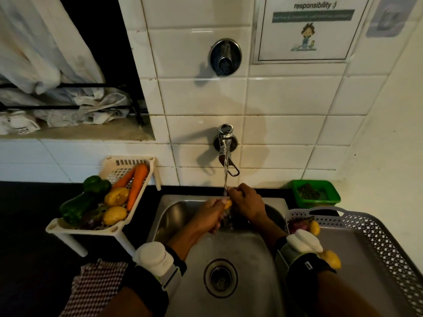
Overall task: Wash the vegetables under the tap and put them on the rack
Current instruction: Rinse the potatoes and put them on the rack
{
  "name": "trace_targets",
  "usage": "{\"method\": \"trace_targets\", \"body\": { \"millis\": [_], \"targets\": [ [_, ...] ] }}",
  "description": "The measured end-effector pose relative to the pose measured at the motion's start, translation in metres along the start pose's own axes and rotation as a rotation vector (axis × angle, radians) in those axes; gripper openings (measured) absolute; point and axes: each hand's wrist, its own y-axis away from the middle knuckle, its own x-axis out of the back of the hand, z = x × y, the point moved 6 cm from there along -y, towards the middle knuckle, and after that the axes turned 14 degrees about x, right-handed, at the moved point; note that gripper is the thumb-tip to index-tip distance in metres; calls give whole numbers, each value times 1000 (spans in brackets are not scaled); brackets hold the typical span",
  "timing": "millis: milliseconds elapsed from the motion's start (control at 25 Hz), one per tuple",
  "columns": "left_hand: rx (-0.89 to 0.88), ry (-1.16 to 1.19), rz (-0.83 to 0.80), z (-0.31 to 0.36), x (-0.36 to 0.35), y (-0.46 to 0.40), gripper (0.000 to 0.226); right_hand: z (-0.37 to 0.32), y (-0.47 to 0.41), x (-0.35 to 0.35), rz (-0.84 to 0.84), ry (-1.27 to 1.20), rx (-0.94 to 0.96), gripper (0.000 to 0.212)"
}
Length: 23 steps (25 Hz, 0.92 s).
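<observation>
Judging from the layout, the task is past halfway: the cream slotted plastic rack (pixel 109 227) on the dark bench (pixel 29 225), left of the stainless steel sink (pixel 231 245), already carries two green capsicums (pixel 77 207), two orange carrots (pixel 137 184), two yellow potatoes (pixel 115 205) and a dark purple vegetable, possibly a brinjal. Right of the sink, the grey perforated plastic basket (pixel 375 234) holds what looks like a reddish onion (pixel 297 225) and two small yellow potatoes, one partly hidden behind the right wrist; these are presumed unwashed. Water runs from the chrome wall tap (pixel 225 143) straight down into the sink. One small yellow potato (pixel 228 204) sits in the stream above the sink, between both hands. Left hand (pixel 210 213): fingers curled round the potato from the left, gripping it; most of the potato is covered. Right hand (pixel 247 202): fingers bent and closed over the potato's upper end right under the stream, apparently rubbing it; exact finger contact cannot be told from here. Remaining: finish this potato, move it to the rack, then wash the basket items. Green plastic tub (pixel 315 193) stands behind the basket.
</observation>
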Motion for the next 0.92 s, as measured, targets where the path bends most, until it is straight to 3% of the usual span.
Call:
{"method": "trace_targets", "body": {
  "millis": [160, 280, 400, 560, 720, 840, 920],
  "targets": [
    [-60, -69, 114, -7, 17, -4, 27, 0, -5, -12, -85, 9, -5, 54],
    [138, 265, 254, -19, 29, -14, 34, -1, 4, -23, -139, -20, 113, 53],
    [189, 437, 218, -23, 20, -15, 36, 2, 12, -25, -181, 152, 183, 51],
    [251, 557, 193, -32, 8, -12, 38, -3, 13, -21, -68, 2, 157, 30],
    [255, 593, 198, -33, 2, -8, 43, -8, -3, -18, 2, 35, 23, 38],
    [250, 557, 222, -33, 10, -8, 46, -6, -10, -25, -35, -307, -59, 41],
    [250, 631, 200, -33, 17, -10, 43, -11, -7, -28, -62, -405, 62, 31]
  ]
}}
